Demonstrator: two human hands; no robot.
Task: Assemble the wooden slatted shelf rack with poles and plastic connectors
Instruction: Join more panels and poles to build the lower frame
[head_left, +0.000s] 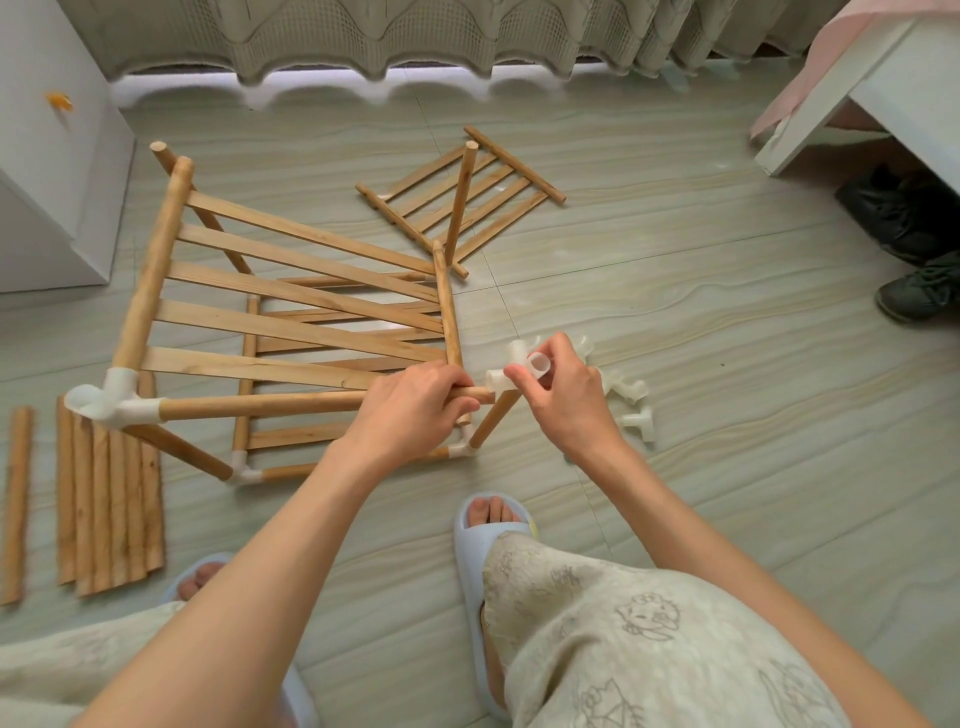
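Lying far left on the floor (675, 291) are a loose pole (15, 499) and a stack of spare slats (106, 499), light, dry wood that should lift easily from the middle. Next to them stands the half-built rack (291, 322), tilted, with a white corner connector (117, 402) already seated at its near left corner and two smaller ones low down by the floor. The frame looks light but loose in its joints, so I judge it will rack and twist if lifted by one pole; it is better held close to a joint.

The left hand (415, 410) does just that, fingers curled round the front pole (270, 405) right at its free end. That end sits just short of the translucent plastic connector (506, 374), which the right hand (561, 400) pinches between thumb and fingers, one socket facing the pole. The plastic looks smooth and slightly flexible, likely slippery, and a push fit will want a firm grip around its body, not its thin rims.

Further right, spare connectors (631, 395) lie on the floor just beside the right hand. Beyond the rack lies a separate slatted panel (462, 200) with a pole across it.
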